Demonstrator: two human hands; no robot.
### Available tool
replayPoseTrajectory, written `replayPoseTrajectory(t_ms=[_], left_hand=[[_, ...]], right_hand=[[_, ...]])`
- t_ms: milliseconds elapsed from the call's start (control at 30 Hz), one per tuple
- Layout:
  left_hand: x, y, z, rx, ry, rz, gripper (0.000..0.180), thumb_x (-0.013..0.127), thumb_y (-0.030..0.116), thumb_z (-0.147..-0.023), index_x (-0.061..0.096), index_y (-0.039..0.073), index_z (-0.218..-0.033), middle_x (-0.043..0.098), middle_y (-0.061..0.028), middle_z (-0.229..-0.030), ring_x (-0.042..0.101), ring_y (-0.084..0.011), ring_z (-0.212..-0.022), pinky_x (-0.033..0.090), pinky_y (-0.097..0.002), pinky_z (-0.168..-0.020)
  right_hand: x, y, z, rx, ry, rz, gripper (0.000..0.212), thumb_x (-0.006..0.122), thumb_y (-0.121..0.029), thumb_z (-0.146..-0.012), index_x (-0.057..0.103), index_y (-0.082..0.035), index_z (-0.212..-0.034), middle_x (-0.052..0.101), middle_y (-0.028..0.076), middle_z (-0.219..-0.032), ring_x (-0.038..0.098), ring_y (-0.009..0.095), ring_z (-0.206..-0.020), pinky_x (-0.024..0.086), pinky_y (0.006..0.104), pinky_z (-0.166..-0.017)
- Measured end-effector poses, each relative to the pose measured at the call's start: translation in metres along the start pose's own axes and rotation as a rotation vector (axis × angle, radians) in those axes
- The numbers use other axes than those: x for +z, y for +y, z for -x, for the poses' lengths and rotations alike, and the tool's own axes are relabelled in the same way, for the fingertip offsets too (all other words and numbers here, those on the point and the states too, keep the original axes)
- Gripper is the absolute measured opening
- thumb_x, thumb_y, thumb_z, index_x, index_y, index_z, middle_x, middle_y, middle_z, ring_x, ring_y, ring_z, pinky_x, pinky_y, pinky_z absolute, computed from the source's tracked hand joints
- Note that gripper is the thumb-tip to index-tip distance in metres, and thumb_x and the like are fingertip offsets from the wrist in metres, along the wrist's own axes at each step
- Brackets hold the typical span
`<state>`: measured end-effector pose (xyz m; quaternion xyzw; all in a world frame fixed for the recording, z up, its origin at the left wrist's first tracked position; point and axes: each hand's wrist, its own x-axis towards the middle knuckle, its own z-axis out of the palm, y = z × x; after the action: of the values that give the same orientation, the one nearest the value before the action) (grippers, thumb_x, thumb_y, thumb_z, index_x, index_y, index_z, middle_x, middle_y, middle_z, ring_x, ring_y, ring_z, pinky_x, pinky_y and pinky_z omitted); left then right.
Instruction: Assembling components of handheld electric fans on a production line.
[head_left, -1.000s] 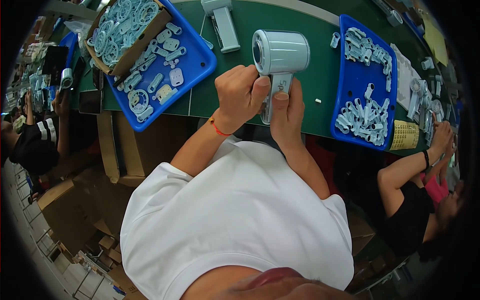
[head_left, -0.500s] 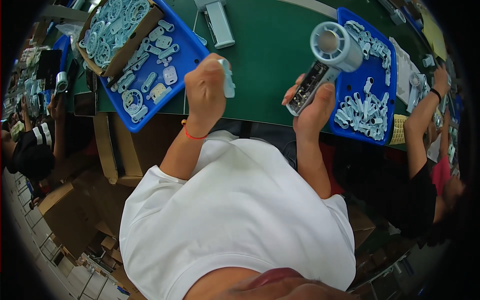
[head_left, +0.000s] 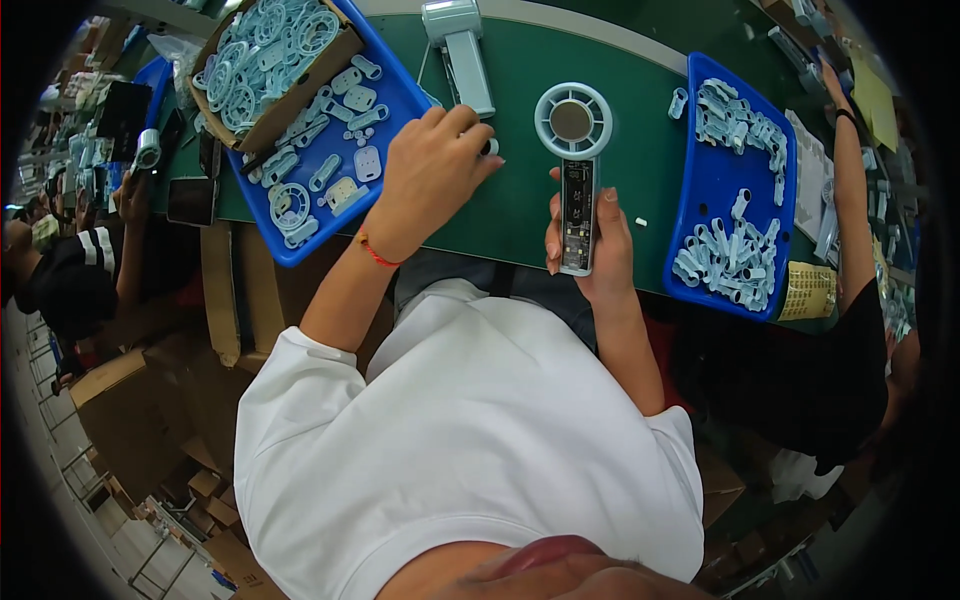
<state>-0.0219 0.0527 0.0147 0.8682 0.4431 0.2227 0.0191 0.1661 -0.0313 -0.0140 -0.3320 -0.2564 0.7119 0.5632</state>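
My right hand (head_left: 604, 240) grips a light blue handheld fan (head_left: 598, 120) by its handle, held upright over the table. The handle's front is uncovered, with a dark circuit board (head_left: 577, 215) showing inside. My left hand (head_left: 432, 175) is over the table beside the left blue tray, palm down with its fingers curled. A small pale end shows at its fingertips; the rest is hidden under the hand. Another light blue fan (head_left: 465, 75) lies beyond my left hand. To the right of my right hand lies a small white piece (head_left: 641, 222).
The left blue tray (head_left: 395, 85) bears a cardboard box (head_left: 300, 85) of light blue rings and covers, plus loose parts. On the right, another blue tray (head_left: 690, 170) holds heaps of small light blue parts. Co-workers sit on both sides; one arm (head_left: 848, 190) reaches across at right.
The fan in my right hand has moved left and turned upright, its open handle facing up. My left hand has turned palm down, and the light blue piece in it is now mostly hidden.
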Motion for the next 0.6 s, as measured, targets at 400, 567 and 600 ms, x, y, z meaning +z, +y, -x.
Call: replayPoseTrajectory(t_ms=[400,567,600], left_hand=[[0.03,0.064,0.027,-0.419,-0.055,1.743,0.07,0.06,0.046,-0.084,0.035,-0.001,-0.129,0.047,-0.0188,-0.126,0.045,-0.0247,-0.117,0.035,-0.0366,-0.1],[0.025,0.041,0.037,-0.66,-0.061,1.6,0.046,0.067,0.02,-0.081,0.042,0.001,-0.115,0.056,-0.0086,-0.095,0.059,-0.0145,-0.077,0.048,-0.0258,-0.066],[0.024,0.038,0.035,-0.683,-0.177,1.67,0.042,0.066,0.017,-0.081,0.043,0.001,-0.112,0.055,-0.0059,-0.089,0.057,-0.0117,-0.068,0.047,-0.0241,-0.059]], right_hand=[[0.016,-0.006,-0.009,-0.419,0.157,1.1,0.033,0.046,-0.039,-0.091,0.058,-0.008,-0.097,0.06,0.011,-0.069,0.061,0.021,-0.056,0.047,0.0303,-0.051],[-0.039,-0.124,-0.035,-0.516,0.608,1.768,0.019,0.055,-0.015,-0.085,0.064,-0.009,-0.1,0.064,0.01,-0.08,0.062,0.024,-0.069,0.049,0.0316,-0.063],[-0.076,-0.143,-0.05,-0.472,0.611,1.962,0.022,0.056,-0.012,-0.083,0.061,-0.01,-0.104,0.062,0.01,-0.088,0.062,0.025,-0.077,0.048,0.0331,-0.068]])
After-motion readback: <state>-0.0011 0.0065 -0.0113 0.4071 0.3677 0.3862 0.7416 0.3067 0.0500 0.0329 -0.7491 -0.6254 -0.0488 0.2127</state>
